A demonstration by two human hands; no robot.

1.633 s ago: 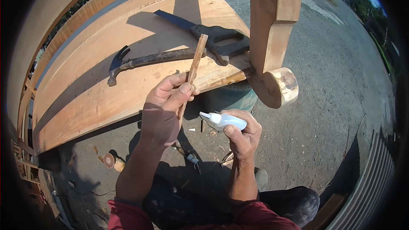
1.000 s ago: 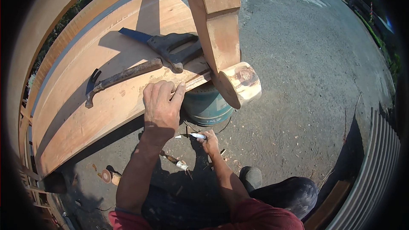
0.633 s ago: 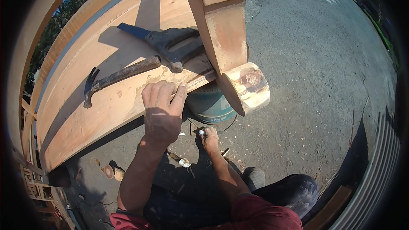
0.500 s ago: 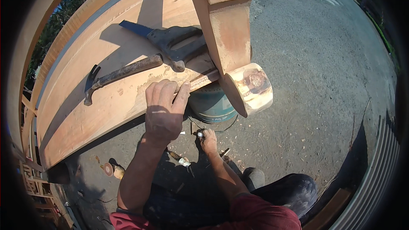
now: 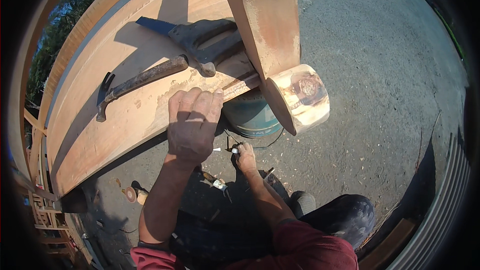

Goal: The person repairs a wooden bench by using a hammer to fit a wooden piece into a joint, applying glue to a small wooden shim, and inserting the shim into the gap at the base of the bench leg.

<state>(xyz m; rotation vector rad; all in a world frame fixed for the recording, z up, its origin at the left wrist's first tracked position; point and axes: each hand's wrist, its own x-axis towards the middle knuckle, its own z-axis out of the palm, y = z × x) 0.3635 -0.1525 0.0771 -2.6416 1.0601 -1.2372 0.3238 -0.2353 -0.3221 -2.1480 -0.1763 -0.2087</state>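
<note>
My left hand (image 5: 192, 125) has its fingers closed over the front edge of the wooden board (image 5: 95, 140), against a narrow wooden strip (image 5: 239, 89) along that edge. My right hand (image 5: 246, 158) is low near the pavement, closed on the small white bottle (image 5: 235, 151). On the board lie a claw hammer (image 5: 150, 75), with a dark head and worn handle, and a handsaw (image 5: 205, 45) with a blue blade. A wooden post (image 5: 270, 30) rises at the strip's right end, beside a round pale wooden block (image 5: 307, 97).
A teal drum (image 5: 255, 125) stands under the board. An angle grinder (image 5: 135, 195), another tool (image 5: 217, 184) and scraps lie on the pavement (image 5: 375, 110). Curved wooden rails (image 5: 75, 35) run along the left; ribbed panels (image 5: 445, 180) and a wooden plank (image 5: 387, 245) lie at right.
My left hand has moved from holding the strip up in the air to pressing at the board's edge. My right hand has lowered toward the pavement with the white bottle.
</note>
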